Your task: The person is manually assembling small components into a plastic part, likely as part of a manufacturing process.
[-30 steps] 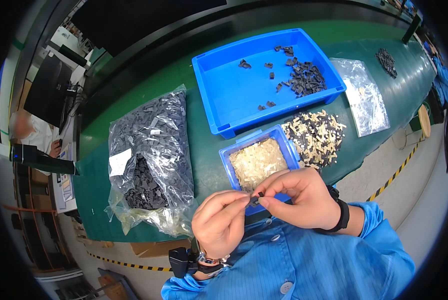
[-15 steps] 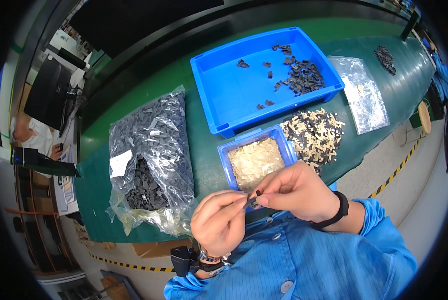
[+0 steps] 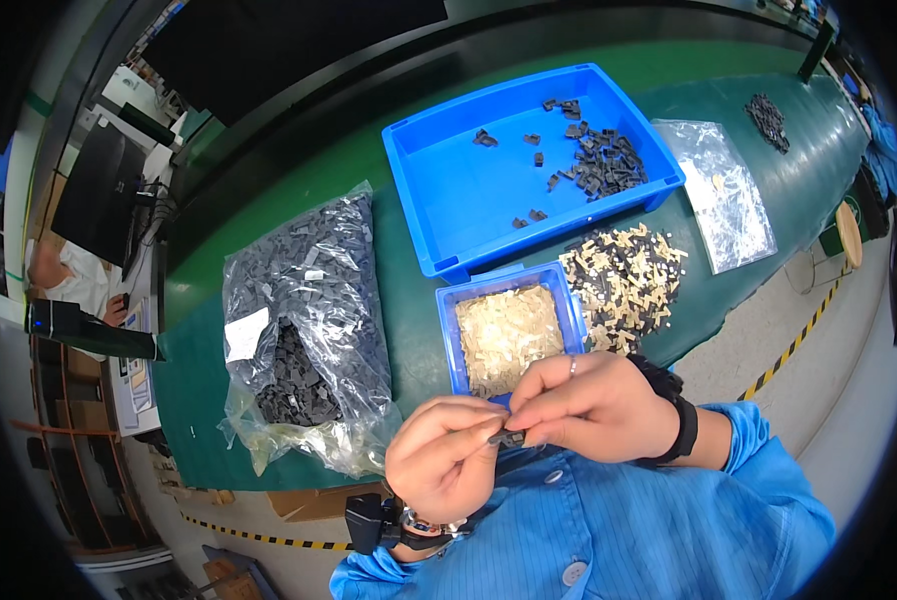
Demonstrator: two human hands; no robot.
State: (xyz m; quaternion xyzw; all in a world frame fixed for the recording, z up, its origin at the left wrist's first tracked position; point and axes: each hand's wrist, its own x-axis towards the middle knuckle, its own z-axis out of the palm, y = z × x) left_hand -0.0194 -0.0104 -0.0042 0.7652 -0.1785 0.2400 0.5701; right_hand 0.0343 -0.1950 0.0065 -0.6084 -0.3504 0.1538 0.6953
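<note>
Between narrowed fingertips (image 3: 526, 417), the left hand (image 3: 441, 458) and right hand (image 3: 607, 408) pinch one black piece (image 3: 509, 438), probably to steady it.

Location: assembly workshop. Indicators: green-topped counter (image 3: 419, 340); blue parts tray (image 3: 459, 190) near its far edge; bag of black parts (image 3: 314, 270) toward its left end; black-and-yellow floor tape (image 3: 797, 335) beyond its right edge.

The head-worn fisheye camera is looking down from above the near edge of the green surface (image 3: 414, 335), facing its far edge and framing the left hand (image 3: 444, 458) and right hand (image 3: 609, 408) closely.
</note>
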